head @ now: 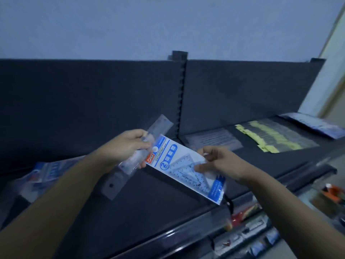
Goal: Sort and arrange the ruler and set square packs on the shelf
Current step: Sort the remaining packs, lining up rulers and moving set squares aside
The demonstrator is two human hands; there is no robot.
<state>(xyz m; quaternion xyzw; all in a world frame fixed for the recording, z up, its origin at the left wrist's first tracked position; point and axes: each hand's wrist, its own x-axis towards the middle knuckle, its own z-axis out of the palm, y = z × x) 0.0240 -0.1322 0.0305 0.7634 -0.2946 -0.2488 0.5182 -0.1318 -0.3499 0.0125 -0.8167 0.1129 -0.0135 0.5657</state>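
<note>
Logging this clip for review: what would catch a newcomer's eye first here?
The white-and-blue set square pack, held mid-frame above the dark shelf between both hands. The left hand also grips a clear ruler pack; the right hand pinches the set square pack's edge. Yellow-labelled packs lie on the shelf at right.

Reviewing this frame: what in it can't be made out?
Head view only.
1. How many ruler packs the left hand holds: they are blurred and fingers cover them.
2. Small print on the set square pack: too small, and partly under the right hand.
3. Pile at the shelf's left: blurred, dim, partly behind the left forearm.
4. Lower-shelf goods: blurred and cut off by the bottom edge.
</note>
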